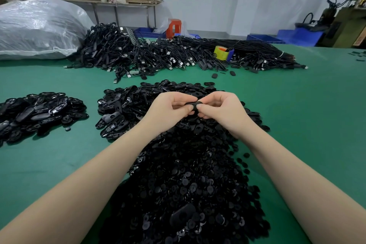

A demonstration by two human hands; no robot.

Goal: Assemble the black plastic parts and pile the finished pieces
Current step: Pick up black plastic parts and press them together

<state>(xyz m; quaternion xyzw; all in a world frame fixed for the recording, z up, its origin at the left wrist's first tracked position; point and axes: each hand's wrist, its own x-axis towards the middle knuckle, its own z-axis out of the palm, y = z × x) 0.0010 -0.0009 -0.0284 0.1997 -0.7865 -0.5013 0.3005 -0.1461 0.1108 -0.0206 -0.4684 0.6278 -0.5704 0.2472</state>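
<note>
Both my hands meet above the middle of the green table (59,160). My left hand (170,109) and my right hand (219,109) pinch one small black plastic part (195,104) between thumbs and fingertips; most of it is hidden by my fingers. Under my hands lies a heap of black oval shells (126,109). Closer to me, a large heap of small round black pieces (186,190) runs to the table's front edge. A separate pile of black oval pieces (39,113) lies at the left.
A tangle of black USB cables (158,55) crosses the far side of the table, with a yellow tape roll (221,52) on it. A big clear plastic sack (35,27) sits far left. Blue bins (265,38) and a machine (344,27) stand beyond the table.
</note>
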